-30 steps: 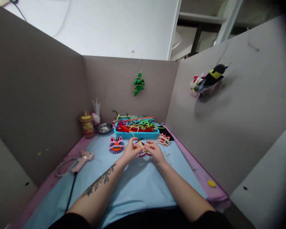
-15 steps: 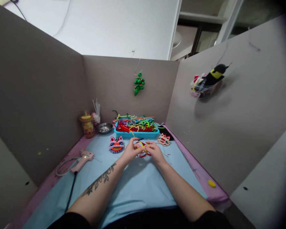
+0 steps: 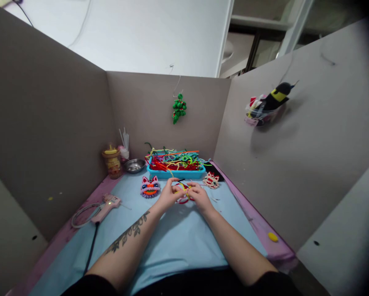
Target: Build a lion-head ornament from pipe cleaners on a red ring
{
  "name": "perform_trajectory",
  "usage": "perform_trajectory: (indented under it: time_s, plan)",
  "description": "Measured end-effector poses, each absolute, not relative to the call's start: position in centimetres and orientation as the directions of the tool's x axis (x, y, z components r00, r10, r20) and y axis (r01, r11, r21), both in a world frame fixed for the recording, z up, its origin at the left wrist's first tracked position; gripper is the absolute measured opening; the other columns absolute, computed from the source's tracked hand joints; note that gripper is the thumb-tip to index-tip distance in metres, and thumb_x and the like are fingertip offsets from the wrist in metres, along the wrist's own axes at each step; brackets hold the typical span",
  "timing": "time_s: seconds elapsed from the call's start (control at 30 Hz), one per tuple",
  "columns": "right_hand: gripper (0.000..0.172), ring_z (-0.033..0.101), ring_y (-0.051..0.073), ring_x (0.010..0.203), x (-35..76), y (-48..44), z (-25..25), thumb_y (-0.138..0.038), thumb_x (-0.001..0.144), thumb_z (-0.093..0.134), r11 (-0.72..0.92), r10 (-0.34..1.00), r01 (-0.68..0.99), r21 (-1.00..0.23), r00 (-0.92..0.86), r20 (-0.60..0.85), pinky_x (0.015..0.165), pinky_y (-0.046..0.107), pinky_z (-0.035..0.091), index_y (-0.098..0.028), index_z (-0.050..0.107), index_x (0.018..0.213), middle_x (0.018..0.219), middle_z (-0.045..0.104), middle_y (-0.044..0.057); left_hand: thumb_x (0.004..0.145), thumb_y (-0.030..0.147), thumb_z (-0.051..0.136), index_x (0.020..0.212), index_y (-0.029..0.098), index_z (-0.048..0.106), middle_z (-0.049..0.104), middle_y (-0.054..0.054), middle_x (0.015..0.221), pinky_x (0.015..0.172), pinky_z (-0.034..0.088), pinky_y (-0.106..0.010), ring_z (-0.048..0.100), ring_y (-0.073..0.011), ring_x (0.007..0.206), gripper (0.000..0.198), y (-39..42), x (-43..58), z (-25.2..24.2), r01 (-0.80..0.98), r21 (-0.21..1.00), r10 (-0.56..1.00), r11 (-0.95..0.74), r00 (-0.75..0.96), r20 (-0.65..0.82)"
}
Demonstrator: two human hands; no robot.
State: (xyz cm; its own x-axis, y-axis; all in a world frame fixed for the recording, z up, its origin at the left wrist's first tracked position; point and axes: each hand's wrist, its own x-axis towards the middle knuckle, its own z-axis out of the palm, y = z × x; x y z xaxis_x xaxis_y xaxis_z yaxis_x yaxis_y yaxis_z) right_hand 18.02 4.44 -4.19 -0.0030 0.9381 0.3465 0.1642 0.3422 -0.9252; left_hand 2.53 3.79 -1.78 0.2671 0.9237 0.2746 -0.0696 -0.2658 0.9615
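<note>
A small red, yellow and white fuzzy-stem piece is held up between both hands, above the blue cloth. My left hand pinches its left side, and my right hand pinches its right side. A finished-looking pink and purple animal face lies to the left of my left hand. On the right, beyond my right hand, lies a cream and red animal face. Fingers cover much of the held piece.
Behind the hands, a blue tray holds many coloured fuzzy stems. A pink glue gun with a cable lies at left. Near the back left stand a metal bowl and a lidded cup. A yellow disc lies right.
The fingers and the held piece have shifted very slightly. Both hands keep their grip, and the rest looks the same.
</note>
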Motion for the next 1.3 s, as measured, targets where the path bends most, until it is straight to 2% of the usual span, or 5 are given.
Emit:
perform_trajectory:
  time_s: [0.27,0.4,0.53,0.77,1.3]
  plan:
    - [0.023,0.053,0.022,0.095,17.6,4.4,-4.3,-0.037,0.072,0.057,0.439,0.885,0.263,-0.859,0.041,0.464,0.087,0.034,0.038,-0.019,0.062,0.059,0.090,0.058,0.007,0.063,0.032,0.072,0.105,0.017,0.036,0.059,0.005,0.060,0.054,0.039,-0.021,0.056,-0.0102,0.055,0.058,4.3,2.4,-1.9,-0.140,0.965,0.949,-0.223,0.195,0.247]
    - [0.018,0.053,0.021,0.090,17.3,3.8,-4.1,-0.037,0.076,0.055,0.505,0.836,0.326,-0.799,0.044,0.547,0.084,0.034,0.041,-0.020,0.061,0.076,0.088,0.057,0.005,0.061,0.032,0.073,0.105,0.017,0.037,0.060,0.004,0.062,0.055,0.041,-0.022,0.059,-0.0117,0.057,0.058,4.6,2.2,-2.2,-0.158,0.968,0.963,-0.195,0.156,0.219]
    - [0.017,0.050,0.021,0.099,17.3,3.1,-3.5,-0.033,0.074,0.058,0.562,0.784,0.373,-0.739,0.046,0.619,0.090,0.036,0.040,-0.022,0.060,0.087,0.097,0.053,0.006,0.061,0.030,0.073,0.104,0.017,0.038,0.061,0.004,0.061,0.054,0.041,-0.022,0.059,-0.0117,0.055,0.057,4.6,2.2,-2.3,-0.146,0.970,0.967,-0.194,0.139,0.215]
    - [0.015,0.044,0.023,0.110,17.0,2.6,-3.6,-0.021,0.072,0.060,0.596,0.764,0.448,-0.667,-0.058,0.643,0.098,0.039,0.033,-0.025,0.064,0.086,0.109,0.048,0.007,0.062,0.030,0.073,0.102,0.016,0.038,0.061,0.004,0.059,0.054,0.041,-0.022,0.059,-0.0121,0.055,0.055,4.3,2.1,-2.0,-0.134,0.974,0.971,-0.185,0.129,0.202]
    - [0.010,0.045,0.024,0.105,16.6,2.6,-3.9,-0.017,0.071,0.056,0.595,0.746,0.530,-0.603,-0.085,0.661,0.093,0.039,0.034,-0.023,0.064,0.071,0.105,0.050,0.006,0.063,0.027,0.071,0.103,0.016,0.037,0.060,0.004,0.060,0.055,0.041,-0.022,0.059,-0.0123,0.056,0.053,4.6,2.1,-2.6,-0.100,0.979,0.971,-0.179,0.144,0.193]
